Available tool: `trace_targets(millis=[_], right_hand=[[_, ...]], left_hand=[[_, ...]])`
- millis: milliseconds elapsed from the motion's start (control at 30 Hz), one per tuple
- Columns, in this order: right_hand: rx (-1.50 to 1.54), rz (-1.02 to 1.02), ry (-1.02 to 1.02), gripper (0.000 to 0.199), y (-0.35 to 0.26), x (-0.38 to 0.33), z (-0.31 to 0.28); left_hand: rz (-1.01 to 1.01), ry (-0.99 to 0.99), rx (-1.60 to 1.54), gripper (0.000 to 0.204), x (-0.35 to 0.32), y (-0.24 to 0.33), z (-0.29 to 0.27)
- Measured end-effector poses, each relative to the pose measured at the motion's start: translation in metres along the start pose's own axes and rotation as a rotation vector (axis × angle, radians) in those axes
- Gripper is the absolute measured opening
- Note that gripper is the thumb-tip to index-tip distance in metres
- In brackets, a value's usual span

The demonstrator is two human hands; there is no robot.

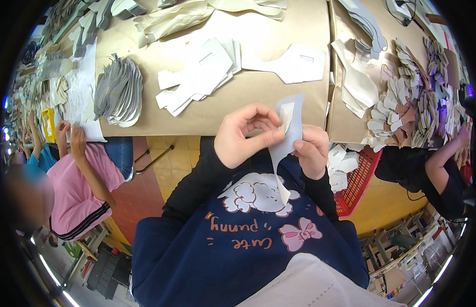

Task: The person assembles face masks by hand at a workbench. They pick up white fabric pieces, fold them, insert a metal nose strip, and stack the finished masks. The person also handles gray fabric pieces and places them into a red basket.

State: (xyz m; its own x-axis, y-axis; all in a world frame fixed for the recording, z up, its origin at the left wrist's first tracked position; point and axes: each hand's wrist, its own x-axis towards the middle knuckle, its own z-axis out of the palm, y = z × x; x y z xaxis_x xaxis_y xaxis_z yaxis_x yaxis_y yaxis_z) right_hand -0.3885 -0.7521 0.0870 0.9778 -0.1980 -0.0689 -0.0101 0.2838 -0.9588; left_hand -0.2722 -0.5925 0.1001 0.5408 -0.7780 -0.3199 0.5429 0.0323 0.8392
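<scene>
A grey cut piece (294,123) of thin sheet material is held up in front of my chest, just past the table's near edge. On its face lies a smaller cream strip (286,114), and a narrow pale tail (282,189) hangs down from it. My left hand (250,134) is closed at the piece's left edge, thumb and fingertips pinching at the cream strip. Gripping the right edge, my right hand (312,151) has its thumb in front and its other fingers partly hidden behind the piece.
White cut pieces (204,71) lie fanned on the brown-covered table (161,120), beside a single white piece (297,64). A grey stack (120,89) stands left, cream pieces (171,23) behind. A red basket (358,187) is at right. Co-workers sit on both sides.
</scene>
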Motion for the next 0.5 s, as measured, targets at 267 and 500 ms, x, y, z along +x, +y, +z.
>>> trace_targets(millis=[267, 500], right_hand=[[-0.031, 0.082, 0.022, 0.03, -0.002, -0.001, -0.001], [0.278, 0.245, 0.146, 0.032, 0.011, -0.019, -0.026]], left_hand=[[0.106, -0.029, 0.223, 0.01, 0.0, -0.005, -0.007], [-0.05, -0.113, -0.297, 0.007, -0.002, -0.01, -0.049]])
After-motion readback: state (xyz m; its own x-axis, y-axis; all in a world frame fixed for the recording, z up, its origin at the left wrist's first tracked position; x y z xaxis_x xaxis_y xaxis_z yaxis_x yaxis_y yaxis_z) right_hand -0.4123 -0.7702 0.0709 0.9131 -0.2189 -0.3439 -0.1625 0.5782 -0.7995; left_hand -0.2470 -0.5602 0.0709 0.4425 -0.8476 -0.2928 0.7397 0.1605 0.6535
